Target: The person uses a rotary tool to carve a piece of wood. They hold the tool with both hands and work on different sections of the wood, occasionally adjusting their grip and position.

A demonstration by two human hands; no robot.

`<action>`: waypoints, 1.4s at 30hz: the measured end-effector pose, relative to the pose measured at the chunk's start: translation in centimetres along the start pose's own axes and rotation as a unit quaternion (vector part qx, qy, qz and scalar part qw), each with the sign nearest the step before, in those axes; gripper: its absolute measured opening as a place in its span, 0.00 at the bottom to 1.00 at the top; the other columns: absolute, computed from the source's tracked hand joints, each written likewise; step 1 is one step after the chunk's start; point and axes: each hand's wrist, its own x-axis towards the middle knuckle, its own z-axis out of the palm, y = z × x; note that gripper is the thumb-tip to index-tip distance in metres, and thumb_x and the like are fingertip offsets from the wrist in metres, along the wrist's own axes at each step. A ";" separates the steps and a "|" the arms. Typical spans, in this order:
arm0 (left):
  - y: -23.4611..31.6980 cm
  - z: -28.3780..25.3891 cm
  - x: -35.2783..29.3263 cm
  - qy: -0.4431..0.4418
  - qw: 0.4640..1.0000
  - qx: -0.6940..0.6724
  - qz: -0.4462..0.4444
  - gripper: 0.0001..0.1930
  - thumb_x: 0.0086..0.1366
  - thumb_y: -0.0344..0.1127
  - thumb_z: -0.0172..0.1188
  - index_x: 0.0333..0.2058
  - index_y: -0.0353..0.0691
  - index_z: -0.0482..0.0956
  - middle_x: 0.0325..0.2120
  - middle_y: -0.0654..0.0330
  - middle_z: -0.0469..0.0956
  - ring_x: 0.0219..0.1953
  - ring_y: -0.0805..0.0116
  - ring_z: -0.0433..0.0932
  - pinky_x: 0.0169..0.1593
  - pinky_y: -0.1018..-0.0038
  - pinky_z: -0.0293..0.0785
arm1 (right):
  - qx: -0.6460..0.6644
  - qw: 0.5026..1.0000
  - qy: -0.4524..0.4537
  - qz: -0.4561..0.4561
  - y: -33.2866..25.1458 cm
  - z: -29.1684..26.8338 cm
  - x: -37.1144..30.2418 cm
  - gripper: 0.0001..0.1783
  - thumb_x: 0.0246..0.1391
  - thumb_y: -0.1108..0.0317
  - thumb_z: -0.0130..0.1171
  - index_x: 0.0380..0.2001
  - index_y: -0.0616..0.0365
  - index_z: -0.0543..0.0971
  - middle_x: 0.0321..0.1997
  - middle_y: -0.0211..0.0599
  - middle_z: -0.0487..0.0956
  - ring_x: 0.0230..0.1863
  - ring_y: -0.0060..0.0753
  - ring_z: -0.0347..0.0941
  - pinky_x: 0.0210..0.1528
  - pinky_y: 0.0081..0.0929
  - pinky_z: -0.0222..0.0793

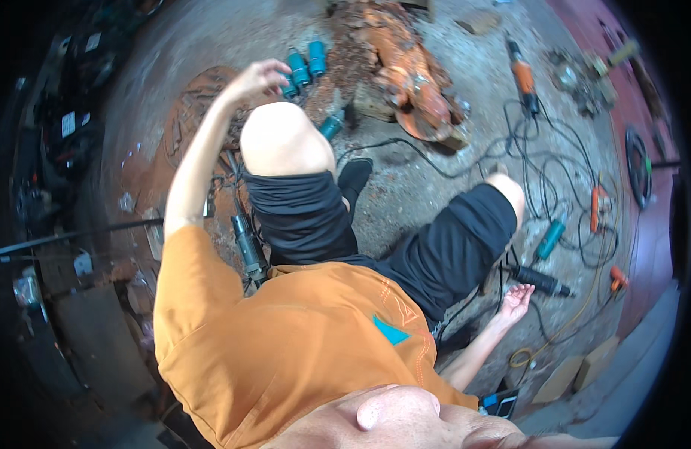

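My left hand [262, 78] is raised just beyond my left knee, its fingers loosely bent and apart with nothing seen in them. Close beside its fingertips stand several teal cylindrical power tools [298, 69]; whether the fingers touch the nearest one I cannot tell. Low on the right, my right hand [516, 300] hangs palm up, fingers slightly curled and holding nothing visible. A dark corded power tool [542, 281] lies just past those fingertips. Ahead of my legs rests a carved, reddish-orange piece of wood [413, 75]. Another teal tool [332, 126] lies next to my left knee.
Several slim carving bits [192, 112] cover a round patch at far left. A grey-green power tool [248, 243] lies by my left thigh. Tangled black cables [525, 142], an orange-and-black power tool [522, 75] and a teal tool [550, 239] spread across the floor at right.
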 end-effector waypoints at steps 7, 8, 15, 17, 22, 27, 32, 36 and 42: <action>-14.7 10.1 -3.6 0.095 0.990 -0.108 0.002 0.15 0.64 0.40 0.59 0.45 0.36 0.76 0.33 0.57 0.82 0.36 0.71 0.80 0.42 0.72 0.75 | -0.300 0.925 -0.209 -0.107 -1.1 21.3 -1.2 0.21 0.64 0.68 0.51 0.58 0.62 0.67 0.39 0.38 0.78 0.35 0.26 0.74 0.36 0.22 0.71; -15.0 11.8 -3.3 0.121 0.987 -0.100 0.023 0.16 0.64 0.41 0.59 0.45 0.36 0.76 0.33 0.56 0.82 0.37 0.71 0.80 0.42 0.72 0.75 | -0.342 0.901 -0.235 -0.129 -1.0 24.4 -1.9 0.21 0.64 0.68 0.51 0.58 0.62 0.66 0.39 0.36 0.77 0.35 0.25 0.74 0.37 0.21 0.70; -19.4 20.9 0.8 0.159 0.986 0.006 0.045 0.24 0.58 0.37 0.63 0.52 0.35 0.72 0.45 0.48 0.78 0.47 0.65 0.78 0.47 0.69 0.74 | -0.475 0.802 -0.299 -0.203 9.2 41.0 -11.2 0.16 0.63 0.68 0.51 0.52 0.62 0.73 0.39 0.32 0.76 0.37 0.20 0.72 0.39 0.19 0.69; -19.4 21.3 0.9 0.166 0.986 -0.004 0.032 0.25 0.58 0.37 0.63 0.52 0.35 0.71 0.45 0.48 0.78 0.47 0.65 0.78 0.47 0.69 0.74 | -0.476 0.786 -0.354 -0.175 13.4 42.2 -13.7 0.13 0.62 0.67 0.53 0.47 0.61 0.77 0.34 0.31 0.77 0.33 0.21 0.73 0.35 0.18 0.67; -19.3 21.8 2.8 0.151 0.987 -0.016 0.047 0.26 0.57 0.36 0.64 0.54 0.35 0.70 0.46 0.49 0.77 0.48 0.65 0.77 0.49 0.69 0.73 | -0.492 0.770 -0.406 -0.020 22.8 39.9 -17.2 0.12 0.63 0.66 0.52 0.45 0.59 0.77 0.33 0.29 0.78 0.32 0.19 0.73 0.34 0.17 0.66; -19.4 22.0 3.1 0.147 0.987 -0.032 0.055 0.27 0.56 0.35 0.64 0.55 0.35 0.69 0.46 0.50 0.77 0.49 0.65 0.77 0.50 0.69 0.73 | -0.530 0.697 -0.458 0.151 30.8 37.1 -19.5 0.12 0.63 0.63 0.52 0.45 0.55 0.77 0.33 0.28 0.79 0.33 0.18 0.73 0.35 0.18 0.68; -19.6 22.1 2.9 0.154 0.985 -0.051 0.061 0.29 0.56 0.34 0.65 0.56 0.35 0.68 0.47 0.51 0.77 0.49 0.65 0.76 0.51 0.68 0.72 | -0.613 0.604 -0.461 0.216 35.8 35.1 -19.4 0.14 0.64 0.60 0.49 0.46 0.53 0.77 0.35 0.27 0.79 0.34 0.19 0.73 0.33 0.20 0.68; -19.5 21.7 2.7 0.155 0.983 -0.070 0.069 0.30 0.55 0.34 0.65 0.57 0.35 0.67 0.47 0.51 0.77 0.50 0.65 0.76 0.52 0.68 0.72 | -0.654 0.576 -0.447 0.200 37.2 35.4 -20.2 0.15 0.63 0.63 0.48 0.45 0.60 0.77 0.33 0.29 0.79 0.33 0.21 0.74 0.35 0.23 0.69; -19.2 20.1 2.1 0.168 0.974 -0.122 0.092 0.32 0.54 0.33 0.66 0.58 0.35 0.66 0.48 0.52 0.76 0.51 0.64 0.75 0.53 0.68 0.71 | -0.653 0.583 -0.440 0.198 40.6 35.2 -19.8 0.20 0.64 0.55 0.50 0.48 0.59 0.76 0.36 0.27 0.78 0.36 0.19 0.72 0.36 0.21 0.67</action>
